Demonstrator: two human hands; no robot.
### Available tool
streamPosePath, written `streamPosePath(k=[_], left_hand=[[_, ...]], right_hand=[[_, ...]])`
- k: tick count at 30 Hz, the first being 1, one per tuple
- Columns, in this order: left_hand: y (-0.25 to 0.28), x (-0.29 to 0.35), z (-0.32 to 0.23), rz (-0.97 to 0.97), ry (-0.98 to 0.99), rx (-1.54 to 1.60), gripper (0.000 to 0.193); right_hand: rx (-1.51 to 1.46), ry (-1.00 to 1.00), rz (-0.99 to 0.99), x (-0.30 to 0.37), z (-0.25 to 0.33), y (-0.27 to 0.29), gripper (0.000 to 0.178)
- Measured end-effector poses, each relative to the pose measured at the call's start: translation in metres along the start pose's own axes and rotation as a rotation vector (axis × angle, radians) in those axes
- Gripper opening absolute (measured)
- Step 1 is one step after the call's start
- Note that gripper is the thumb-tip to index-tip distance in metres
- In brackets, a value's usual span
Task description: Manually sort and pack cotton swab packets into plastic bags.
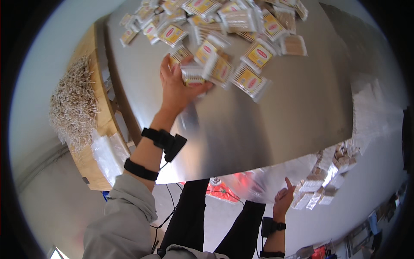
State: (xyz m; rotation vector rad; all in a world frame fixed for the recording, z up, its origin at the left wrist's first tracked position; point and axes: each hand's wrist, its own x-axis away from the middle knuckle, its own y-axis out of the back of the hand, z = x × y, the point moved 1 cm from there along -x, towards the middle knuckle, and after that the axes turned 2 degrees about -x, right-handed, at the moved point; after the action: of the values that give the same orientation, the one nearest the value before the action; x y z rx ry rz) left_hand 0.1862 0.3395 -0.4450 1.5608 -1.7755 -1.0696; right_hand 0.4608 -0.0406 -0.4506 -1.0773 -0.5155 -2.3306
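Note:
My left hand [179,88] reaches over the metal tabletop, fingers curled round a small clear packet of cotton swabs [192,77] with a yellow label. More such packets [217,69] lie against it, and a heap of them [233,19] spreads across the far side. Below the table's near edge, my right hand [282,200] is beside a large clear plastic bag [276,177]. One finger points up along the bag while the others curl in at its edge. The hold on the bag is partly hidden.
The metal table [276,121] ends just above my legs. To the left, a wooden table [101,90] carries a pile of loose swabs [75,101] and clear bags [108,155]. Stacked packets [317,185] stand low at the right. Cables [166,216] hang near my legs.

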Motion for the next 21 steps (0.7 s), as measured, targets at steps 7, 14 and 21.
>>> streamPosePath(k=[7,14,21], left_hand=[[-0.044,0.079,-0.093,0.163,-0.121,0.105,0.077],[-0.059,0.139,-0.125,0.330,-0.336,0.091,0.071],[-0.083,0.196,-0.138,0.382,-0.461,0.137,0.058]], right_hand=[[-0.081,0.012,0.030,-0.020,0.002,-0.011,0.060],[-0.194,-0.015,0.065,-0.033,0.012,-0.009,0.065],[-0.229,-0.016,0.136,-0.035,0.008,-0.009,0.065]])
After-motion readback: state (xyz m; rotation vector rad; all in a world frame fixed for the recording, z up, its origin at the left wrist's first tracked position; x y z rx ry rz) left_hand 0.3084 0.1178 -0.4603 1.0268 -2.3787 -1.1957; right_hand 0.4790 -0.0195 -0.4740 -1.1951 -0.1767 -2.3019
